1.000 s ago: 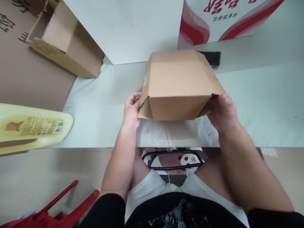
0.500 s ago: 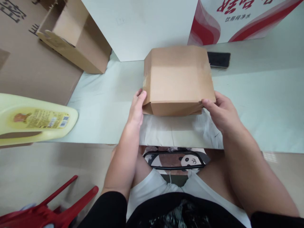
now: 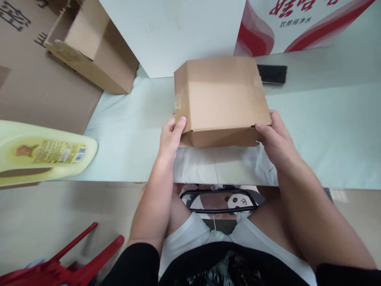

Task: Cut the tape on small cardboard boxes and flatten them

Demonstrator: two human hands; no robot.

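Observation:
A closed brown cardboard box (image 3: 220, 97) sits on the pale green table (image 3: 327, 127), over a white sheet (image 3: 220, 165) at the near edge. My left hand (image 3: 170, 137) grips its near left corner, thumb on the side and fingers curled round the edge. At the near right corner my right hand (image 3: 275, 139) holds the box, thumb on top and fingers under the folded flap. Both end flaps look tucked in.
An open cardboard box (image 3: 89, 47) lies at the back left on a big flat carton (image 3: 32, 83). A yellow bottle (image 3: 44, 153) lies at the left edge. A black phone (image 3: 272, 74) lies behind the box, near a red-and-white carton (image 3: 294, 24). A red stool (image 3: 68, 266) stands on the floor.
The box has been lowered and levelled onto the white sheet, its near flaps pressed in. Both hands shifted from under the flaps to gripping the near corners.

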